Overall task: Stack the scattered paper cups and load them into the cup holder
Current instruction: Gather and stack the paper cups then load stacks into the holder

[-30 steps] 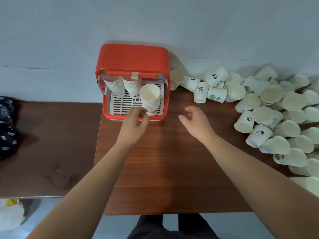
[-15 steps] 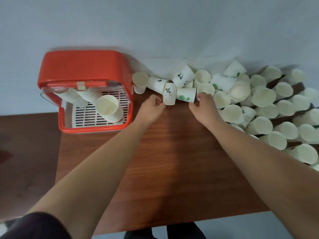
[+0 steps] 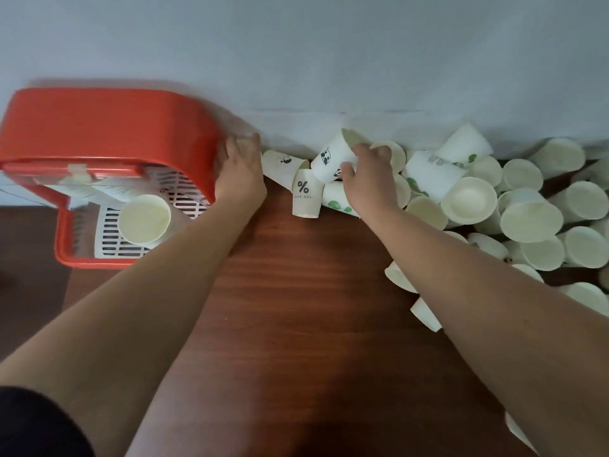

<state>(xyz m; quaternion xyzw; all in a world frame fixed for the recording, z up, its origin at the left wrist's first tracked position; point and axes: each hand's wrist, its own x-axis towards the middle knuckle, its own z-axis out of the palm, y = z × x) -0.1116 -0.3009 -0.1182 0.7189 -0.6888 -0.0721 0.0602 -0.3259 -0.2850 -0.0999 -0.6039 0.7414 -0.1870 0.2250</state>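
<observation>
**Brown tabletop (image 3: 296, 308), grey wall (image 3: 329, 61): one cup gripped**

Far left stands the red cup holder (image 3: 108, 127), stacks (image 3: 145, 219) inside. The left hand (image 3: 240, 176) sits just beside its right wall; whether that grip has closed on anything cannot be told. The right hand (image 3: 367, 183) has fingers curled round the panda cup (image 3: 329, 156), tilted with its mouth toward the wall. From that grip the holder lies leftward, past the left hand.

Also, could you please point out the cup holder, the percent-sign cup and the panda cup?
cup holder (image 3: 108, 127): head view, on its orange top.
percent-sign cup (image 3: 305, 196): head view, on its printed side wall.
panda cup (image 3: 332, 154): head view, on its side wall, beside the print.
</observation>
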